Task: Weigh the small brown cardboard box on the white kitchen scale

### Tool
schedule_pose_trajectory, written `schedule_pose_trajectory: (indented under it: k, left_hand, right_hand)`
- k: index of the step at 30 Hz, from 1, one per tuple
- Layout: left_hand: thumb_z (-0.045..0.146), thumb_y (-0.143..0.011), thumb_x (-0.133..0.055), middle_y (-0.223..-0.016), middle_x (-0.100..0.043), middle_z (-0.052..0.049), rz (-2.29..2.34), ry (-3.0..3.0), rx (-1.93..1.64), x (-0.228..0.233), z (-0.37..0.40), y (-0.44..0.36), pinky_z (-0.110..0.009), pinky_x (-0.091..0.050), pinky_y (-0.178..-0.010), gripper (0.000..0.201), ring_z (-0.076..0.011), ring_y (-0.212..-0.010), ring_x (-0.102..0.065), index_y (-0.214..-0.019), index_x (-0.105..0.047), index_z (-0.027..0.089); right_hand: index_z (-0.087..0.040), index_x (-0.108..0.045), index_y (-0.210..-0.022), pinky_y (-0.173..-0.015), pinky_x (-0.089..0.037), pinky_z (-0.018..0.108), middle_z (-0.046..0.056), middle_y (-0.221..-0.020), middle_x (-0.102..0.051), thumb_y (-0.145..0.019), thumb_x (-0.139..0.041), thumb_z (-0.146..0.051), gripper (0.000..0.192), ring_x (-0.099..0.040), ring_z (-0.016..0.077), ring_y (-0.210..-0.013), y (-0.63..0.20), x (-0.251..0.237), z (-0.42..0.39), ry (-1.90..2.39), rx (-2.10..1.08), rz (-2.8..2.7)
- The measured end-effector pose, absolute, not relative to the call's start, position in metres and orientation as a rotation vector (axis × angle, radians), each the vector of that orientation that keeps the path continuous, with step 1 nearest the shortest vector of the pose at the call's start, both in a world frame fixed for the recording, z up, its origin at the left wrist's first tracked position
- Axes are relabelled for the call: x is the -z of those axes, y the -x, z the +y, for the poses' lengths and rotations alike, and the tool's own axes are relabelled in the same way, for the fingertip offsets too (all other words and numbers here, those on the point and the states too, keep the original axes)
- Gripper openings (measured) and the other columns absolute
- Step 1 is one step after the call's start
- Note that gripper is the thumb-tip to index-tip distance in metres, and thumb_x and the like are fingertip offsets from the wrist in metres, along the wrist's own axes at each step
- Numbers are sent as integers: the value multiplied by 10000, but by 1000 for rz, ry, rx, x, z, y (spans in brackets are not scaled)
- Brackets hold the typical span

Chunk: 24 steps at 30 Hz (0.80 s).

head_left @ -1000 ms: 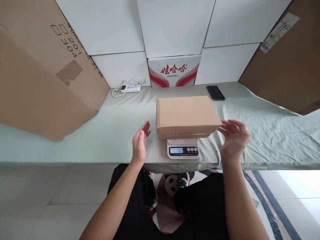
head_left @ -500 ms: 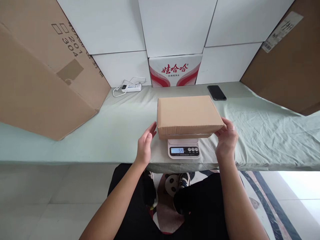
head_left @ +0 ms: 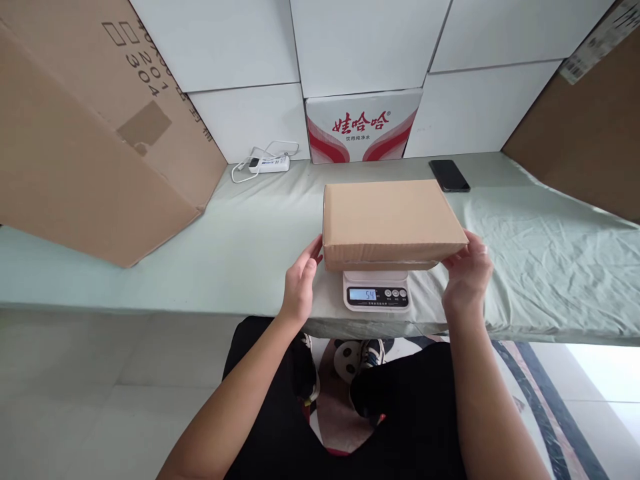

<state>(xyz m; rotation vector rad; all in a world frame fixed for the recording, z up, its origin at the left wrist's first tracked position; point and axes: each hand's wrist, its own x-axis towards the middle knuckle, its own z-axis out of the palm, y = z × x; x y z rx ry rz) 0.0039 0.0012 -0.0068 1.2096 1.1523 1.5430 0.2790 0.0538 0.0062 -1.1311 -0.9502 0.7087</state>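
A closed brown cardboard box (head_left: 390, 213) rests on a white digital kitchen scale (head_left: 377, 308), covering most of its platform. The scale's lit display reads what looks like 54. Beside the box's left side is my left hand (head_left: 303, 280), its fingers stretched out with the tips at the front left corner; whether they press on it is hard to tell. At the front right corner my right hand (head_left: 467, 273) has its thumb below the edge and its fingers round the side, holding that corner. The fingertips there are partly hidden by the box.
A black phone (head_left: 450, 175) and a white power strip with a cable (head_left: 270, 164) lie at the back of the green cloth (head_left: 250, 247). A red-and-white carton (head_left: 363, 127) stands behind. Large cardboard boxes flank the left (head_left: 65, 147) and right (head_left: 590, 140).
The camera view has shifted slightly, so everything sits a little further right and higher. The box stays on the scale, both hands stay beside it, and the reading looks the same.
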Motion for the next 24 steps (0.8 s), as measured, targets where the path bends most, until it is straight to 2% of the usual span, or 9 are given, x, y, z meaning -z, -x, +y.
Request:
schedule_pose_trajectory:
  k: [6, 16, 20, 24]
  left_hand:
    - [709, -1060, -561, -1701, -617, -109, 1152, -1229, -1526, 4, 0, -5, -520, -475, -1331, 691, -353, -1621, -543, -1566, -681, 253]
    - [653, -1096, -528, -1725, -594, -85, 1111, -1298, -1545, 4, 4, 0, -521, -396, -1383, 643, -344, -1667, -479, -1606, -638, 278]
    - [651, -1089, -543, -1732, -588, -78, 1067, -1345, -1576, -12, 17, 0, -511, -415, -1372, 651, -335, -1666, -481, -1621, -615, 282]
    - [672, -1075, -563, -1756, -557, -71, 1032, -1411, -1610, -39, 57, 1, -501, -338, -1413, 663, -324, -1700, -425, -1615, -609, 291]
  right_hand:
    - [-268, -727, -1244, -906, -577, 469, 97, -1153, -739, -951, -502, -805, 652, -730, 315, -1097, -280, -3, 55, 1160, -691, -984]
    - [-276, -725, -1285, -1000, -571, 571, 98, -1205, -741, -935, -513, -819, 679, -697, 327, -1122, -272, -4, 55, 1209, -611, -1087]
    - [-289, -710, -1259, -969, -572, 521, 73, -1210, -725, -895, -541, -827, 672, -691, 309, -1143, -267, -18, 74, 1151, -606, -1050]
    - [-290, -666, -1246, -895, -556, 424, 47, -1241, -689, -920, -499, -831, 653, -670, 252, -1120, -257, -42, 112, 1055, -609, -1017]
